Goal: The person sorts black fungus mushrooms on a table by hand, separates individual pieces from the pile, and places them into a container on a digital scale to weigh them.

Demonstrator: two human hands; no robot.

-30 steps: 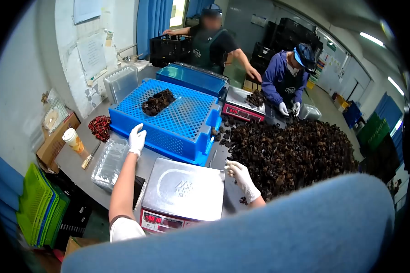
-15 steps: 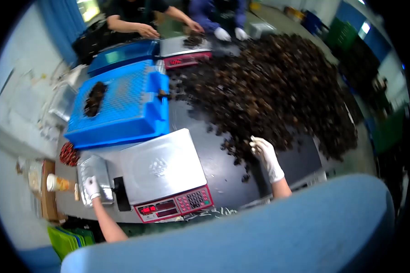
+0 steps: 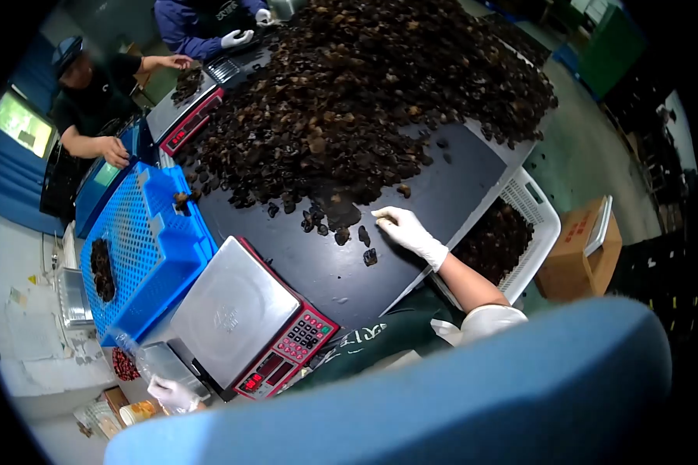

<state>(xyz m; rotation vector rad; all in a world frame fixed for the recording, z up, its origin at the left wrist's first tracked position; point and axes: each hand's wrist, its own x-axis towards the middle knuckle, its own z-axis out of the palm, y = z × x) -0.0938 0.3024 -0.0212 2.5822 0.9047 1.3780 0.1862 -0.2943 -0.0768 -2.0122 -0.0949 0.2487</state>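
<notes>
My right hand (image 3: 409,234), in a white glove, is over the dark table (image 3: 341,287) with its fingers stretched out, apparently holding nothing. Just beyond its fingertips is the near edge of a big heap of dark brown pieces (image 3: 318,116) that look like dried mushrooms. A few loose pieces (image 3: 370,256) lie near the hand. At the lower left, my gloved left hand (image 3: 172,394) is closed on a clear plastic tray (image 3: 129,346), tilted up. More clear trays (image 3: 175,366) lie beside it. A silver-topped scale (image 3: 233,314) with a red base stands between my hands.
An upturned blue crate (image 3: 151,244) carries a dark clump. A second scale (image 3: 186,112) stands behind it. Two people stand across the table, one wearing white gloves (image 3: 236,39). A white basket (image 3: 531,225) of dark pieces and a cardboard box (image 3: 582,248) are at right.
The view has turned, so the table appears rotated and the white basket shows. My left hand has raised a clear tray off the others. My right hand remains by the heap's edge.
</notes>
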